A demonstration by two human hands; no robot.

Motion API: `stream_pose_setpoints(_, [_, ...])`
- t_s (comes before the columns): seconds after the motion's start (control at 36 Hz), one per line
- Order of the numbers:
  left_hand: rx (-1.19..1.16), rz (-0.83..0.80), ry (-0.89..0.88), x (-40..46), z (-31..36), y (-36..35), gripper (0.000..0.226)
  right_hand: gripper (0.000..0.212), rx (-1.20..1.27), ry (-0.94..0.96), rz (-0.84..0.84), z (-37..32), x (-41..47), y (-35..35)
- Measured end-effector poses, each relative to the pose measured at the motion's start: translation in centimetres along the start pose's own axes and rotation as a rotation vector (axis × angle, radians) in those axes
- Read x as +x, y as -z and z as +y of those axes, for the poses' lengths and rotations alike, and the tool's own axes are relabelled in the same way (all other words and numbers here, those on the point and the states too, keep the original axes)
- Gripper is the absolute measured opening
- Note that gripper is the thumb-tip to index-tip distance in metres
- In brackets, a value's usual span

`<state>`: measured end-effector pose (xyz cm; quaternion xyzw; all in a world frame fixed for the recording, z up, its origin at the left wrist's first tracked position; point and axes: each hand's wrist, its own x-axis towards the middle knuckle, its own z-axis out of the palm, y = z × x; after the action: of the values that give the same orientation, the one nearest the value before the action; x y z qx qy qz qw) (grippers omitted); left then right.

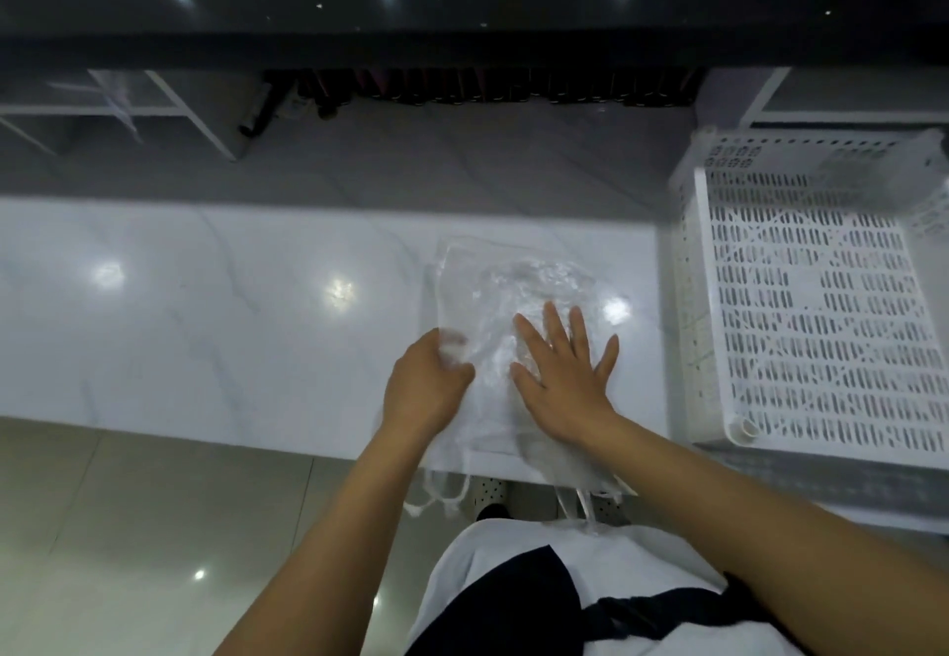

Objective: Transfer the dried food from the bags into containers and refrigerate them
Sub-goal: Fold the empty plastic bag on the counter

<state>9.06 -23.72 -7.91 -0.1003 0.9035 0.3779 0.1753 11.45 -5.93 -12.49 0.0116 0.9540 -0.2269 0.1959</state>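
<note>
The right hand (562,373) lies flat with fingers spread, palm pressing down on a stack of clear, crinkled plastic bags (506,296) at the near edge of the glossy white marble-patterned counter (205,306). Just left of it, the left hand (426,383) curls its fingers round the left edge of the same bags, thumb on top, pinching the plastic; the fingertips are blurred, so how much it holds is hard to tell. The bags look flat and empty, with no dried food showing in them, and their white handles (441,491) hang off the near edge of the counter towards the person's white and black clothing (513,583). To the right, well apart from the bags, stands a white perforated plastic basket (801,306), seemingly with clear plastic in its far right corner. No containers or refrigerator are in view. This seems to be a tidying step, smoothing or gathering emptied bags. The next move probably calls for keeping the right palm down while the left folds or lifts the slippery stack, without letting loose sheets slide off the edge.
</note>
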Motion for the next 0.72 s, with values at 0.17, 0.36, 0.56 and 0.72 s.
stream_pose_setpoints(0.17, [-0.08,0.099,0.051,1.9,-1.5,4.4,0.035,0.066,-0.267,0.208,0.019,-0.3,0.6,1.5])
stream_pose_setpoints(0.36, [-0.03,-0.007,-0.073,0.7,-0.2,4.8,0.064,0.066,-0.362,0.247,-0.052,0.3,0.9,0.7])
stream_pose_setpoints(0.56, [0.171,-0.197,-0.209,-1.0,2.3,0.8,0.085,0.07,-0.331,0.275,-0.04,1.1,1.3,-0.1])
stream_pose_setpoints(0.72, [0.362,-0.219,-0.163,-0.9,1.8,-2.1,0.084,0.056,0.417,0.232,0.121,2.0,0.4,1.2])
